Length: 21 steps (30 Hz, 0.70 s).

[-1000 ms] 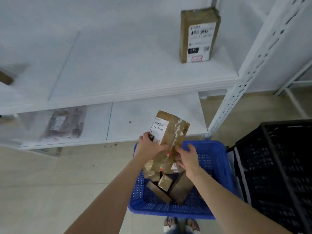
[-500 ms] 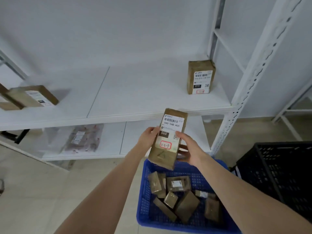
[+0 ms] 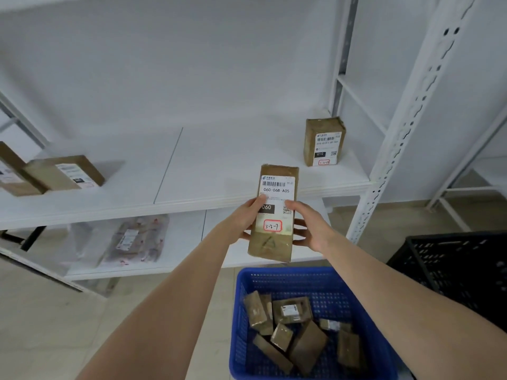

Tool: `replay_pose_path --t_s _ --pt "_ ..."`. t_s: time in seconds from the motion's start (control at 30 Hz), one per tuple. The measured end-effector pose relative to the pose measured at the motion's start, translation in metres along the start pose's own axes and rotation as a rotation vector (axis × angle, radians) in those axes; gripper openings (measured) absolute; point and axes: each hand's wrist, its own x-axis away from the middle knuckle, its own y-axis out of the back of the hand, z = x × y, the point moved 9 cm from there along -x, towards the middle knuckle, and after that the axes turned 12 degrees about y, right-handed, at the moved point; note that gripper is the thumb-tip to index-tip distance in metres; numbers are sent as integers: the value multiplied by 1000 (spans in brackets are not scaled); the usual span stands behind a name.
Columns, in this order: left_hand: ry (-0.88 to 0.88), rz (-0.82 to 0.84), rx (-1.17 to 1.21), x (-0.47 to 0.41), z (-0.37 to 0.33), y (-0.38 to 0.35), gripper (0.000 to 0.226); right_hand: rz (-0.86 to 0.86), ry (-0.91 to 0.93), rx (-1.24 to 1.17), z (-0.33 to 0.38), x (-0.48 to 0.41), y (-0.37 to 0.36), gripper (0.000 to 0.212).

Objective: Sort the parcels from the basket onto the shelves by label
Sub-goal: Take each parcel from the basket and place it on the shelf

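Parcel [image 3: 274, 212] – brown paper, glossy tape – basket [image 3: 307, 281] perforated plastic

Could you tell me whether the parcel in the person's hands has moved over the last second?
Yes. The held parcel has risen clear of the blue basket, up to the shelf edge.

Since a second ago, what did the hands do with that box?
The left hand and right hand raised the parcel from just above the basket to the shelf edge and turned it upright, label forward. Both still grip it. The basket, its other parcels and the shelf parcel stayed put.
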Motion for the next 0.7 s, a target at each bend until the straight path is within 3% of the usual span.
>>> replay_pose_path --t_s 0.7 --pt "-322 -123 -99 101 -129 61 41 37 280 -1 150 26 -52 56"
